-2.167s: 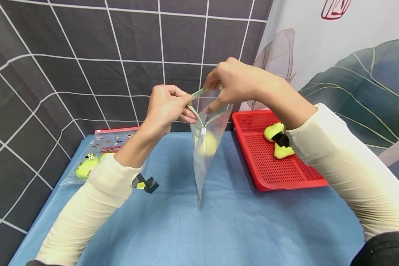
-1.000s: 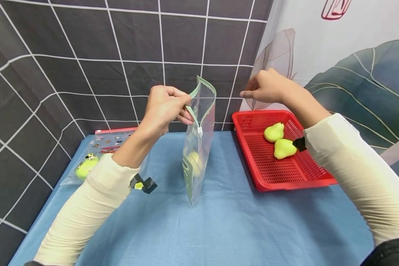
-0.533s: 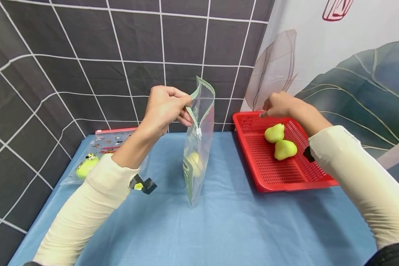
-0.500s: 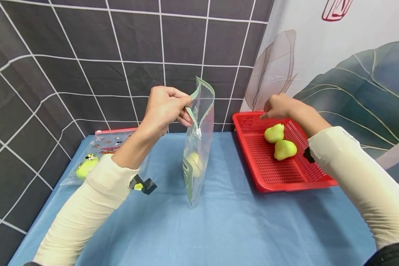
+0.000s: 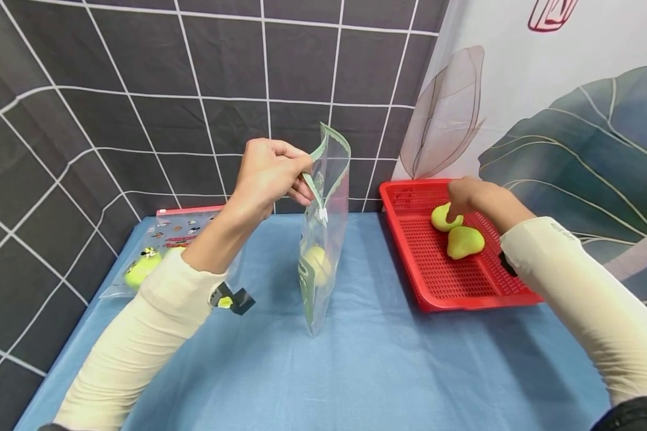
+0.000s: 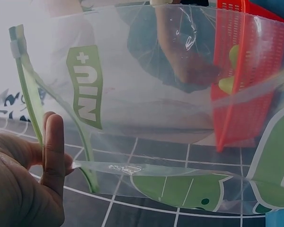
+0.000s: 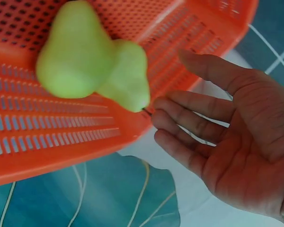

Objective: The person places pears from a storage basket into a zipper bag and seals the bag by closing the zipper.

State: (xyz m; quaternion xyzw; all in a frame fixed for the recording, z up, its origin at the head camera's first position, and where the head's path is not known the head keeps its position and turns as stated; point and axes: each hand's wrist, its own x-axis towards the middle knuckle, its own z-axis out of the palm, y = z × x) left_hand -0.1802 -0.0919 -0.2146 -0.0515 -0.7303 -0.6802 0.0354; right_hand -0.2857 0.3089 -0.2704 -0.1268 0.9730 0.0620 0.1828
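My left hand [image 5: 272, 173] pinches the green-edged mouth of a clear zip bag [image 5: 334, 233], which hangs upright with its top spread apart. Inside the bag, low down, sits a pale yellow-green fruit [image 5: 317, 265]; its kind is blurred by the plastic. The left wrist view shows the bag [image 6: 146, 94] with green prints, held between thumb and fingers. Over the red basket [image 5: 426, 257] reaches my right hand [image 5: 477, 197]. In the right wrist view that hand [image 7: 227, 113] has extended fingers near two green pears, the nearer pear [image 7: 78, 52] and the stemmed pear [image 7: 130, 75], holding neither.
On the blue cloth [image 5: 323, 383] at the left lies another clear zip bag [image 5: 178, 224] with a red edge and cartoon prints, holding yellow-green fruit [image 5: 142, 270], partly behind my left forearm. A dark tiled backdrop [image 5: 302, 66] stands close behind.
My right hand has left the bag's mouth, moved right and come down into the red basket beside the pears. The left hand keeps its grip, and the fruit sits lower in the bag.
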